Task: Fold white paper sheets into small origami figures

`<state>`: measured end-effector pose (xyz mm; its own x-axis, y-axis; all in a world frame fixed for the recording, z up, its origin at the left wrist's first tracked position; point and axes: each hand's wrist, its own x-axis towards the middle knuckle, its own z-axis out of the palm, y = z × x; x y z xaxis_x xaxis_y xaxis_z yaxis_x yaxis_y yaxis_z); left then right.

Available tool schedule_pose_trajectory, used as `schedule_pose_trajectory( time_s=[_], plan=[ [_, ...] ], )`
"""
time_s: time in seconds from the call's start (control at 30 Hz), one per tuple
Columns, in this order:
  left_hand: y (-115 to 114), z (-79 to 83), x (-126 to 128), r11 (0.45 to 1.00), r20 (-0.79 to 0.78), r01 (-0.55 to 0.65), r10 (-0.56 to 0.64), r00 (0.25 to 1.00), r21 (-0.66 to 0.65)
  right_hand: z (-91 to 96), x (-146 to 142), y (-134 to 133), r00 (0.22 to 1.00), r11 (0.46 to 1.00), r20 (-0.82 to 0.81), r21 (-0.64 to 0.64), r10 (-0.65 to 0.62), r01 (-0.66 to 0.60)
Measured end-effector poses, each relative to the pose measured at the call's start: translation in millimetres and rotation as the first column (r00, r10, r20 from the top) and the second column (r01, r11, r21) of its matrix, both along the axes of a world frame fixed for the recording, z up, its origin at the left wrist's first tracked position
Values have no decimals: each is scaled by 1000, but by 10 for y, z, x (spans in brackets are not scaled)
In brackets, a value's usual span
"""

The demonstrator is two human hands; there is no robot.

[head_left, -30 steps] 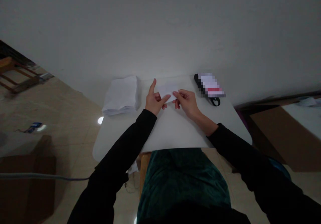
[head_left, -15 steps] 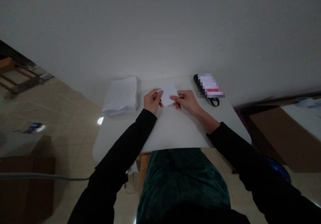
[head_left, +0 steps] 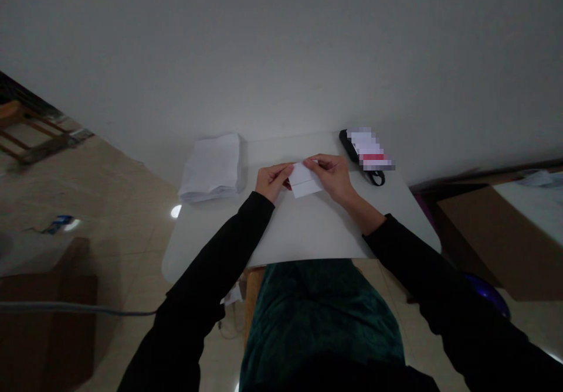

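Note:
A small folded white paper (head_left: 304, 182) sits between my two hands over the far middle of the white table (head_left: 308, 234). A crease line runs across it. My left hand (head_left: 271, 180) pinches its upper left corner with fingers closed. My right hand (head_left: 331, 175) pinches its upper right edge, fingers curled on the paper. Both my sleeves are black.
A stack of white paper (head_left: 213, 166) lies at the table's far left. A black device with a blurred label (head_left: 367, 153) rests at the far right by the white wall. Brown cardboard (head_left: 497, 234) stands to the right; a wooden frame (head_left: 30, 134) is on the tiled floor at left.
The paper has been turned and folded down toward me, now showing a crease. My left index finger, raised a second ago, has come down to pinch the paper. Both hands shifted slightly.

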<state>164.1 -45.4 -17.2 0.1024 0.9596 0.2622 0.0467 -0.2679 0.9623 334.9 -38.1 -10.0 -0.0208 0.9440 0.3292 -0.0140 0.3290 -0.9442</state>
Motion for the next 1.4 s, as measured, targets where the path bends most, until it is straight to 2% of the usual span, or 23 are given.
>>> schedule_pose_trajectory(
  time_s=[0.1, 0.2, 0.27, 0.47, 0.6, 0.77, 0.93, 1.13, 1.2, 1.27, 1.33, 1.4],
  plan=[
    [-1, -13, 11, 995, 32, -94, 92, 995, 44, -22, -22, -9, 998, 999, -56, -30, 12, -13],
    [37, -36, 0, 976, 69, -211, 207, 976, 60, -56, -25, -5, 992, 985, -54, -120, 118, -124],
    [73, -45, -18, 973, 74, -228, 225, 972, 39, -70, -17, 1, 985, 974, -48, -145, 167, -173],
    [76, -36, -13, 994, 44, -51, 55, 998, -99, -39, 6, 3, 993, 989, -44, -96, 107, -111],
    [28, -9, 11, 989, 54, 55, -48, 997, -138, -33, 16, 8, 997, 995, -34, -69, 71, -73],
    [42, -7, 1, 990, 73, 67, -58, 996, -128, -58, 42, 39, 997, 996, 19, -48, 80, -79],
    [53, -40, 9, 983, 63, 53, -42, 997, -178, -75, 30, 70, 996, 994, 30, -65, 86, -84],
    [11, -54, 45, 936, 46, 204, -199, 979, -286, -64, 37, 66, 997, 999, 55, 20, -50, 49],
    [19, -62, 48, 957, 34, 166, -163, 986, -237, -63, 48, 63, 998, 1000, 55, 1, -14, 14],
    [42, -78, 40, 987, 24, 69, -66, 998, -144, -68, 47, 62, 996, 998, 63, -31, 60, -58],
    [70, -100, 26, 998, 18, -20, 21, 1000, -67, -81, 32, 62, 991, 991, 49, -52, 127, -124],
    [90, -119, 11, 998, 12, -52, 53, 999, -42, -101, 11, 62, 991, 989, 7, -53, 137, -137]
  ],
)
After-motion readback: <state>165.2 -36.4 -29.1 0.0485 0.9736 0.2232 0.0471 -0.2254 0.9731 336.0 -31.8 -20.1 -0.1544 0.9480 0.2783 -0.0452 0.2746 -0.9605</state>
